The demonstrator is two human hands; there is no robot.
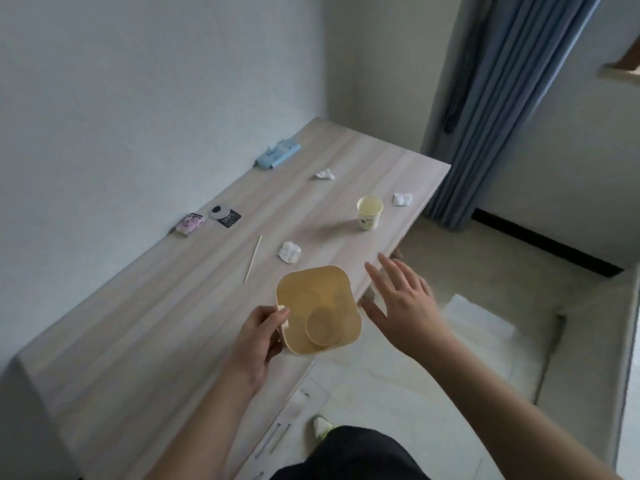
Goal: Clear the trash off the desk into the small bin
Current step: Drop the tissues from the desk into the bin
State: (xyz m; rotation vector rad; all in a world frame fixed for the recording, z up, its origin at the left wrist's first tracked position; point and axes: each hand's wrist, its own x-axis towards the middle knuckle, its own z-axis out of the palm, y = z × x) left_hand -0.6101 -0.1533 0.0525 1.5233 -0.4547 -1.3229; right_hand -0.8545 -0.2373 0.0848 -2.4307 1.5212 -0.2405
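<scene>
Gripping the small bin (318, 308) by its rim, the left hand (263, 336) is holding it over the desk (145, 327) edge; a cup is lying inside. Just right, the right hand (403, 303) is hovering with fingers spread, holding nothing. Beyond, a stick (253, 259), crumpled tissues (289, 252) and a paper cup (369, 213) are sitting on the desk.

Left hand (262, 336) grips the small bin (320, 308); right hand (403, 301) spread beside it, possibly 3 tissue wads on desk (173, 323).
</scene>
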